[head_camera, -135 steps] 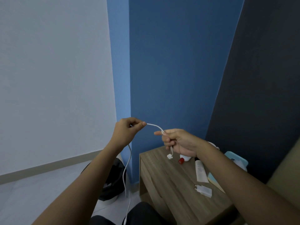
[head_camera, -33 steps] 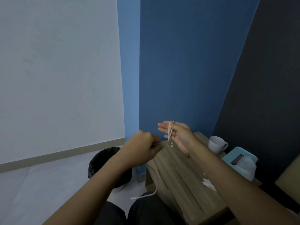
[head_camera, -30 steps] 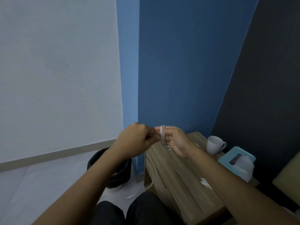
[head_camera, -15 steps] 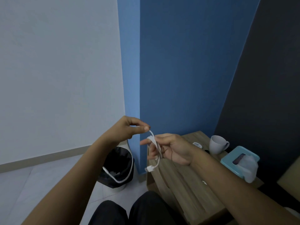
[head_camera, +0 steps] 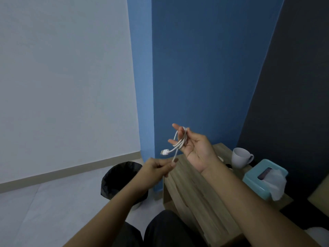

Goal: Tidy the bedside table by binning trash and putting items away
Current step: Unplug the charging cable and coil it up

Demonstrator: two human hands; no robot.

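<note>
Right hand [head_camera: 195, 150] raised, cable [head_camera: 180, 143] looped round its fingers, thumb pinning it; left hand [head_camera: 154, 169] pinches the loose strand. Bin [head_camera: 115, 180] black-lined, contents unseen. Box [head_camera: 252, 177] on surface [head_camera: 192, 193] holds tissue [head_camera: 274, 182].

Bin [head_camera: 122, 177] left of table [head_camera: 188, 193]; mug [head_camera: 240, 157] atop

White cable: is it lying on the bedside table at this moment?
No, the white cable is looped round the fingers of the right hand, above the table, and the left hand pinches its loose end.
</note>
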